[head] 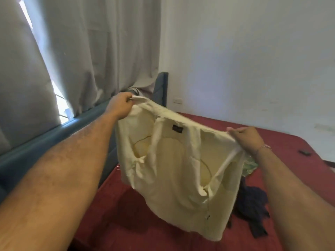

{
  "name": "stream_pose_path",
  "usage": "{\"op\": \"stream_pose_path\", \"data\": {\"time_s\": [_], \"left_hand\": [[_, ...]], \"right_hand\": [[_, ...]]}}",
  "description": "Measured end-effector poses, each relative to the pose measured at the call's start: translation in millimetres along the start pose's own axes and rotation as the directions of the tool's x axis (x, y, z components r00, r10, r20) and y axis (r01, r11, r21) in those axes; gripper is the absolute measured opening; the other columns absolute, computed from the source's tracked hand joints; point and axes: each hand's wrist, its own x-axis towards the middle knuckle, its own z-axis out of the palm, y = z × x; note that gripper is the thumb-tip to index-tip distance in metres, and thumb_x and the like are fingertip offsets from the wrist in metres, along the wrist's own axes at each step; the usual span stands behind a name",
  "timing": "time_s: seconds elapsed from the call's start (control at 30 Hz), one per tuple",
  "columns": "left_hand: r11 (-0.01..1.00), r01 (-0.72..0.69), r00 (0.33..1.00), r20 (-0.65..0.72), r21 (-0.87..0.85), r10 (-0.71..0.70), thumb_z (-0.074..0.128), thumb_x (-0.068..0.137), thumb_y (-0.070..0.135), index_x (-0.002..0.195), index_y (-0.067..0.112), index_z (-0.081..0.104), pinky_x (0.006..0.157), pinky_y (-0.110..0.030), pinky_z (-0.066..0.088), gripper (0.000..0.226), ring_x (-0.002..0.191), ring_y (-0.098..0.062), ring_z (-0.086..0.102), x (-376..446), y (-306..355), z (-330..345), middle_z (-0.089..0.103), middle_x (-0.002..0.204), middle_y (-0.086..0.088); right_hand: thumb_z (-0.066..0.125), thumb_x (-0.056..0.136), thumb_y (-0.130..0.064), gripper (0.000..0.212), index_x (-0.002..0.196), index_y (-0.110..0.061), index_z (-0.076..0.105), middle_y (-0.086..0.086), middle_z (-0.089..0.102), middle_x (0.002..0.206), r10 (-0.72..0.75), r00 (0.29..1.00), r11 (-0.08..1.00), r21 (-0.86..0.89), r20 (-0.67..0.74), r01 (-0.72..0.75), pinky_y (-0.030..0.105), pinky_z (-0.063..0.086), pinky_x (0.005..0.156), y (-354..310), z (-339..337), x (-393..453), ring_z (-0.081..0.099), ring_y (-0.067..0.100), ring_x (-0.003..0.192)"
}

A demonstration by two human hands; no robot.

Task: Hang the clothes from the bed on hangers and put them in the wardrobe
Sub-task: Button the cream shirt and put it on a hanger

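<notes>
Left grip: left hand [118, 105] pinches one top corner of the cream top [174, 165].
Right grip: right hand [247, 138] pinches the other corner — a bracelet [265, 146] on its wrist.
Cream top: held spread, mid-frame, above the bed [116, 211].
Bed: red sheet; dark clothes [252, 205] heaped lower right, a green patterned piece [251, 166] beside them.
Upper left: grey curtain [94, 51].

I am standing in a bedroom in a home. Below me is a bed [282, 134] under a dark red sheet, with a blue padded frame [45, 147] along its left side and clothes lying loose on it [252, 201]. Long grey curtains [87, 51] hang beside it over a window where daylight shows through a gap, and the plain white wall [244, 51] carries a socket plate [178, 101] low down.
</notes>
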Motion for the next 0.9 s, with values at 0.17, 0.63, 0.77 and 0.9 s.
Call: {"op": "stream_pose_path", "data": {"time_s": [0.17,0.63,0.77,0.9], "left_hand": [[0.993,0.115,0.958,0.268,-0.037,-0.101,0.071,0.095,0.048,0.086,0.013,0.079,0.083,-0.038,0.052,0.038,0.085,-0.025,0.068,13.5,-63.3,4.3,0.075,0.087,-0.009],[0.954,0.299,0.803,0.542,-0.005,-0.249,0.068,0.099,0.035,0.079,0.005,0.071,0.065,-0.034,0.041,0.037,0.071,-0.025,0.054,56.4,-216.4,105.8,0.063,0.078,-0.012],[0.871,0.485,0.666,0.681,-0.084,-0.305,0.064,0.088,0.016,0.085,0.006,0.071,0.060,-0.030,0.043,0.013,0.070,-0.023,0.054,58.8,-215.6,119.4,0.060,0.080,-0.009],[0.916,0.402,0.361,0.920,-0.006,-0.152,0.057,0.089,0.002,0.090,0.005,0.074,0.049,-0.027,0.051,0.017,0.062,-0.018,0.063,61.6,-205.4,132.1,0.068,0.077,-0.009]], "right_hand": [[0.070,0.096,-0.018,0.021,0.105,0.001,0.073,0.016,0.069,0.090,0.048,0.874,0.964,0.206,0.483,-0.167,0.034,0.054,0.068,30.3,7.9,7.8,0.064,0.024,0.078],[0.075,0.092,-0.038,0.043,0.061,-0.016,0.055,0.001,0.055,0.061,0.309,0.942,0.924,-0.277,0.132,-0.264,0.031,0.041,0.058,69.1,132.1,30.7,0.051,0.019,0.060],[0.075,0.091,-0.043,0.047,0.057,-0.023,0.050,0.006,0.044,0.061,0.398,0.855,0.903,0.021,0.331,-0.429,0.038,0.037,0.063,58.7,175.2,26.6,0.040,0.026,0.064],[0.070,0.096,-0.027,0.019,0.087,-0.010,0.073,0.019,0.064,0.085,0.398,0.688,0.818,0.104,0.607,-0.566,0.041,0.052,0.074,48.7,196.5,16.6,0.058,0.031,0.077]]}}
